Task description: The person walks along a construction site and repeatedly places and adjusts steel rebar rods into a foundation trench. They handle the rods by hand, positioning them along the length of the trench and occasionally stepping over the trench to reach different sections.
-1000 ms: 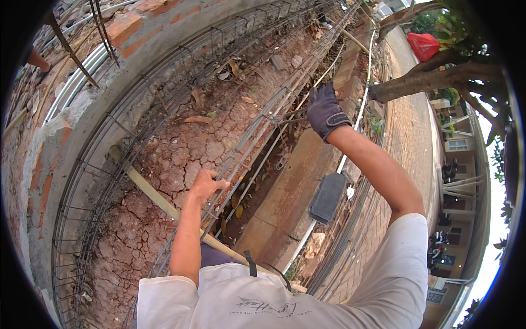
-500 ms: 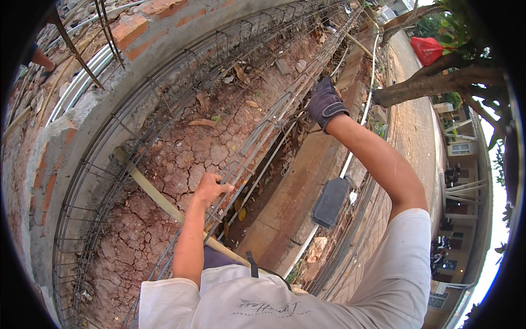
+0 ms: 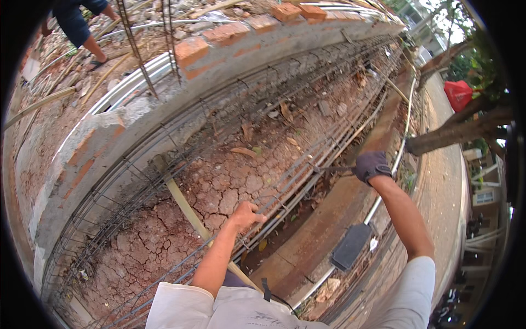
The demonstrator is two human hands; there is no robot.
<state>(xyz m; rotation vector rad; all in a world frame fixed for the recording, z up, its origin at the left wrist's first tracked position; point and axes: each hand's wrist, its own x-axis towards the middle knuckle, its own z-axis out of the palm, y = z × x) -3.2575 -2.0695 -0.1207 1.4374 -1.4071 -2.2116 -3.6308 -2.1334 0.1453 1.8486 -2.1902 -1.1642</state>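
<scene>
My left hand (image 3: 246, 216), bare, has its fingers curled on a long cage of steel rebar (image 3: 286, 207) that runs diagonally above cracked reddish soil (image 3: 219, 194). My right hand (image 3: 372, 167), in a dark glove, is closed round a thin dark metal bar (image 3: 342, 169) whose far end meets the rebar; that end is too small to make out clearly. A pale wooden batten (image 3: 186, 205) crosses beneath the cage, next to my left forearm.
A brick-and-concrete wall (image 3: 131, 118) with a second cage (image 3: 126, 186) curves along the left; another person's legs (image 3: 90, 41) are beyond it. A concrete gutter edge (image 3: 312, 241), white pipe (image 3: 378, 203), dark box (image 3: 350, 247), tree trunk (image 3: 449, 134) and red bag (image 3: 457, 94) lie right.
The view has swung, shifting the scene right and down and showing more of the other person's legs. My right hand has turned downward, fingers more curled. My left hand stays at the rebar.
</scene>
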